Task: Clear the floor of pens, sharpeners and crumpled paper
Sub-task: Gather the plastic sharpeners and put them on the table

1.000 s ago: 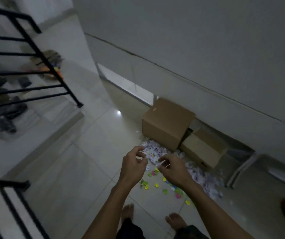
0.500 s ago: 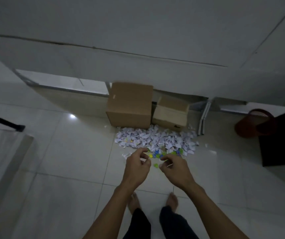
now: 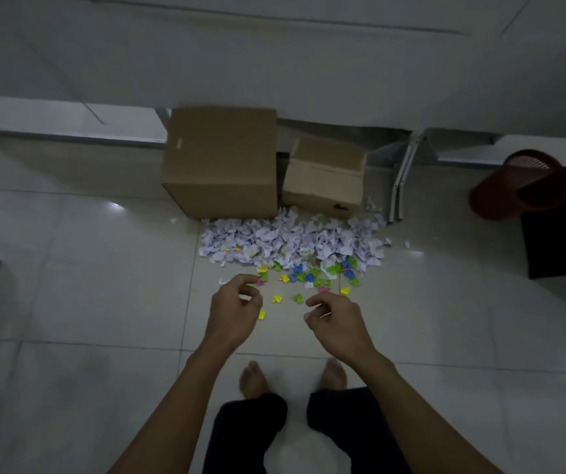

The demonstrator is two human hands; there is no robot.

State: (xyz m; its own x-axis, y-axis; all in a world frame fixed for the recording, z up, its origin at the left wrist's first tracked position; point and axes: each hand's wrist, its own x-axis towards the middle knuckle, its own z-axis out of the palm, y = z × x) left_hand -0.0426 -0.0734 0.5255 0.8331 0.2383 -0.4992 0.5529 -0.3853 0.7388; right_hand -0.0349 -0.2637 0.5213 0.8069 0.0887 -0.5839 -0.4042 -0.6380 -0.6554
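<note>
At frame centre, crumpled paper [image 3: 292, 239] lies heaped before the large cardboard box [image 3: 221, 162]. Left hand [image 3: 235, 311] and right hand [image 3: 338, 323] hover loosely curled, apparently empty; hasty scooping could scatter scraps.

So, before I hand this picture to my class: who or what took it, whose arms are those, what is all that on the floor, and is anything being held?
A camera worn on a person's head took it, looking forward and down, so the arms are the wearer's own. The left hand and right hand hover with loosely curled fingers; neither plainly holds anything. On the tiled floor lies a heap of crumpled white paper, with small coloured scraps nearer the bare feet. Behind stand a large cardboard box and a smaller box; a red basket sits to the right. I cannot make out pens or sharpeners.
</note>
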